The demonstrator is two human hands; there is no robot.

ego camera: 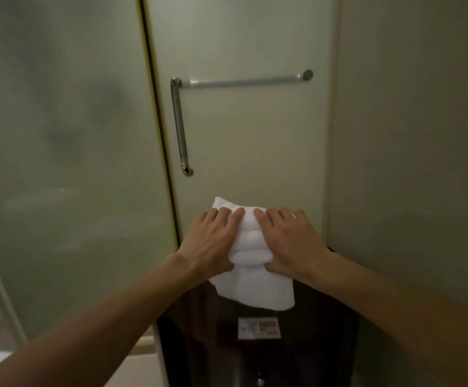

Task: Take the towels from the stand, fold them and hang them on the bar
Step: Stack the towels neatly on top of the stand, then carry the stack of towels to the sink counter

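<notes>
White towel point(251, 247), thickly folded, over the dark stand point(255, 353) and well below the bar point(244, 81): left hand point(213, 238) and right hand point(291, 241) clasp its sides, fingers over, thumbs under; folding apparently near done, next a lift and drape over the bar.

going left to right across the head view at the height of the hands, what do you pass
frosted glass panel → left hand → white towel → right hand → plain wall
</notes>
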